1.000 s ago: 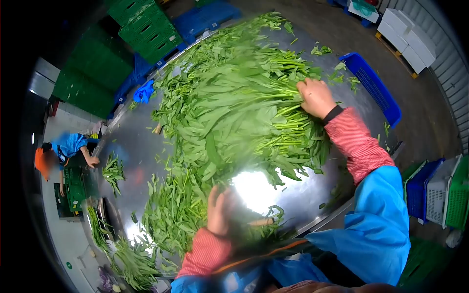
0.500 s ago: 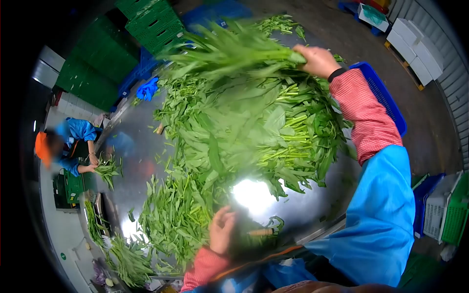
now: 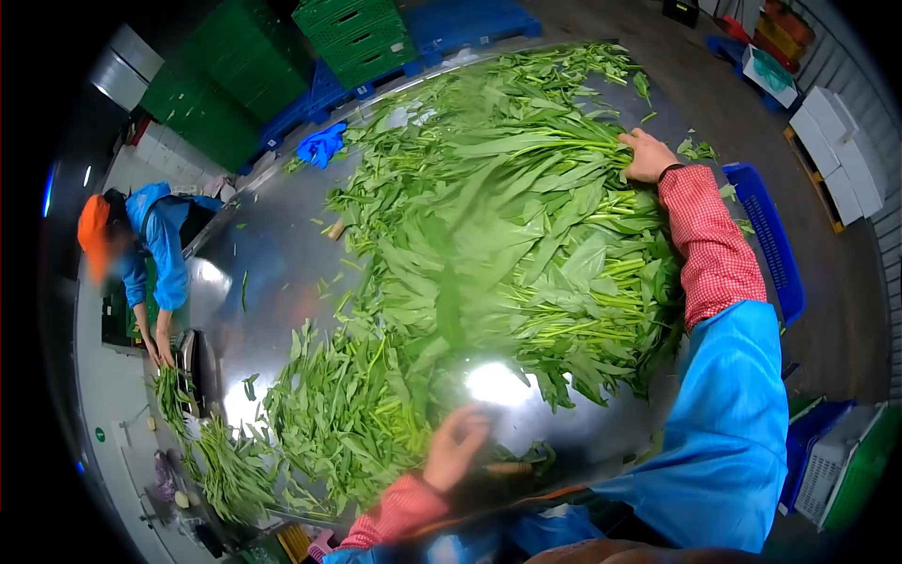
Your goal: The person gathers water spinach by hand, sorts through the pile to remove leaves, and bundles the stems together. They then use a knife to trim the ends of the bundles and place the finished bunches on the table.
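Note:
My right hand (image 3: 648, 156) is closed round the stem ends of a bunch of water spinach (image 3: 554, 141), which lies on top of the heap at the far right, its leaves pointing left. Under and nearer than it, more water spinach (image 3: 587, 301) is piled with the cut stems to the right. Close to my body, my left hand (image 3: 456, 448) hovers with fingers loosely curved and apart, slightly blurred, holding nothing. Beside it lies a wooden handle (image 3: 507, 467); the rest of that tool is hard to make out. Loose greens (image 3: 348, 404) lie to its left.
The shiny metal table (image 3: 272, 254) carries a blue glove (image 3: 321, 145). Beyond its right edge is a blue basket (image 3: 770, 244). Green crates (image 3: 352, 42) stand behind. On the left a co-worker in blue sleeves (image 3: 167, 244) bends over greens (image 3: 230, 470). White boxes (image 3: 836, 155) stand far right.
My right hand has brought the raised bunch down onto the heap, still gripping its stems. My left hand has shifted slightly right. The co-worker's hands have moved nearer with their greens.

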### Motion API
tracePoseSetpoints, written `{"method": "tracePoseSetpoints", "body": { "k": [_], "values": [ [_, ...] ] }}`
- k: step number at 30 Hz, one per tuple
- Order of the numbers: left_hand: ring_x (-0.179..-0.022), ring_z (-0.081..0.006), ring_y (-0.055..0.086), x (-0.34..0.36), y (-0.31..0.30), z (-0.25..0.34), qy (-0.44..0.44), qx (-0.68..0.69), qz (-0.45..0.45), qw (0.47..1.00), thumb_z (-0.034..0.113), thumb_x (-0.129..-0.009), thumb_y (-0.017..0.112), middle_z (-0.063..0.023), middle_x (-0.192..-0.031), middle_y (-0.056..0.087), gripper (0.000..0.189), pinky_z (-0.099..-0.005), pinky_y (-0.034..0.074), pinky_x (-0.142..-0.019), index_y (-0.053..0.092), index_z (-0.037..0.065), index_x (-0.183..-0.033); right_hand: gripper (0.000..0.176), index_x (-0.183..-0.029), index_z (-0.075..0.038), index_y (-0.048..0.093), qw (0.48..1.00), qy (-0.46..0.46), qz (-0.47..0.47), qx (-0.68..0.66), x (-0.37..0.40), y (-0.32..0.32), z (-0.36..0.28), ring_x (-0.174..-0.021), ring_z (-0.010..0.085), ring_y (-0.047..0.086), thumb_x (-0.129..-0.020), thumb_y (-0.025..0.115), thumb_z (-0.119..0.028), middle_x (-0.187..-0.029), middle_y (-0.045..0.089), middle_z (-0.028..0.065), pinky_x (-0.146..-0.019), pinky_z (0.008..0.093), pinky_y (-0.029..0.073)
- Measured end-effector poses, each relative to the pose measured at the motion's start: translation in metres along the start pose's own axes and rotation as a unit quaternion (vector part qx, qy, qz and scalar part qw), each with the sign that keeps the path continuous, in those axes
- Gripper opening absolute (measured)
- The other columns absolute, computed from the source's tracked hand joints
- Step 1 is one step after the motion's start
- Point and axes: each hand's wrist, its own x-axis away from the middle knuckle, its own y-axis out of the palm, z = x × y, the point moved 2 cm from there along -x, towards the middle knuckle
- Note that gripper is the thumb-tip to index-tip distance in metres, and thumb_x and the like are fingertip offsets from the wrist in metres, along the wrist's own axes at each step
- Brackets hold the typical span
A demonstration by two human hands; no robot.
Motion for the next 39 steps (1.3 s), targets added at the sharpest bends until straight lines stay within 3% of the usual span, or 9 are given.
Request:
{"method": "tracePoseSetpoints", "body": {
  "k": [8,11,15,22,24,26,31,35,39],
  "values": [
    [-0.094,-0.0109,0.058,0.008,-0.003,-0.001,-0.001,-0.008,0.008,1.000,0.005,-0.090,0.060,-0.0037,-0.104,0.063,0.032,-0.0247,0.048,-0.084,0.054,0.002,-0.122,0.057,-0.113,-0.003,0.060,0.998,-0.044,0.050,0.021,0.050,-0.075,-0.045,-0.096,0.0349,0.063,-0.066,0.070,-0.033,-0.101,0.066,0.0215,-0.085,0.0424,0.049],
    [-0.094,-0.0097,0.057,0.013,-0.001,0.001,0.015,-0.020,-0.009,1.000,0.003,-0.092,0.057,-0.0046,-0.106,0.063,0.034,-0.0238,0.046,-0.086,0.050,0.001,-0.125,0.056,-0.109,0.001,0.062,0.996,-0.051,0.061,-0.048,0.055,-0.103,-0.051,-0.096,0.0357,0.063,-0.066,0.070,-0.033,-0.100,0.066,0.0241,-0.085,0.0414,0.049],
    [-0.101,-0.0126,0.057,0.023,0.011,0.021,0.018,0.008,-0.066,0.998,0.003,-0.092,0.057,-0.0072,-0.112,0.062,0.040,-0.0266,0.044,-0.091,0.045,-0.001,-0.130,0.048,-0.107,0.003,0.061,0.962,-0.080,-0.005,-0.262,0.075,-0.133,-0.069,-0.079,0.0225,0.065,-0.067,0.071,-0.023,-0.085,0.068,0.0145,-0.075,0.0333,0.052],
    [-0.135,-0.0276,0.034,-0.037,0.050,0.061,0.096,0.232,-0.244,0.937,0.048,-0.088,0.060,-0.0166,-0.145,0.035,0.079,-0.0420,0.026,-0.113,0.026,0.006,-0.145,0.044,-0.110,-0.006,0.062,0.932,-0.156,0.049,-0.325,0.211,-0.085,-0.186,-0.076,0.0206,0.066,-0.068,0.072,-0.018,-0.090,0.069,0.0138,-0.072,0.0328,0.053],
    [-0.136,-0.0303,0.034,-0.065,0.053,0.047,0.067,0.306,-0.240,0.919,0.054,-0.088,0.055,-0.0170,-0.148,0.031,0.083,-0.0458,0.024,-0.114,0.021,0.007,-0.147,0.044,-0.103,-0.005,0.059,0.961,-0.128,0.096,-0.226,0.249,-0.042,-0.219,-0.077,0.0385,0.065,-0.068,0.071,-0.030,-0.083,0.065,0.0215,-0.068,0.0434,0.053],
    [-0.137,-0.0315,0.032,-0.086,0.046,0.019,-0.009,0.337,-0.237,0.911,0.060,-0.089,0.048,-0.0153,-0.149,0.031,0.079,-0.0500,0.022,-0.114,0.027,0.009,-0.145,0.048,-0.099,-0.004,0.054,0.967,-0.127,0.083,-0.204,0.280,0.005,-0.246,-0.069,0.0396,0.064,-0.068,0.072,-0.037,-0.077,0.064,0.0208,-0.060,0.0467,0.051],
    [-0.135,-0.0337,0.034,-0.021,0.035,0.017,-0.046,0.331,-0.186,0.924,0.061,-0.090,0.046,-0.0170,-0.149,0.032,0.081,-0.0491,0.023,-0.114,0.026,0.008,-0.147,0.079,-0.131,-0.004,0.040,0.958,-0.124,0.145,-0.213,0.344,0.037,-0.290,-0.084,0.0371,0.062,-0.064,0.079,-0.024,-0.093,0.059,0.0213,-0.070,0.0427,0.051],
    [-0.136,-0.0309,0.033,0.003,0.006,-0.011,-0.062,0.396,-0.171,0.900,0.056,-0.093,0.045,-0.0103,-0.149,0.034,0.073,-0.0492,0.024,-0.113,0.026,0.012,-0.147,0.092,-0.141,-0.005,0.032,0.976,-0.134,0.084,-0.153,0.375,0.027,-0.318,-0.085,0.0376,0.061,-0.063,0.078,-0.021,-0.091,0.057,0.0229,-0.074,0.0419,0.050],
    [-0.135,-0.0286,0.033,0.063,-0.014,0.031,0.076,0.338,-0.101,0.933,0.051,-0.095,0.046,-0.0076,-0.148,0.036,0.067,-0.0481,0.023,-0.113,0.028,0.013,-0.147,0.089,-0.142,-0.007,0.031,0.953,-0.187,0.075,-0.226,0.390,0.025,-0.351,-0.090,0.0410,0.061,-0.064,0.073,-0.010,-0.100,0.058,0.0257,-0.077,0.0442,0.050]
  ]
}}
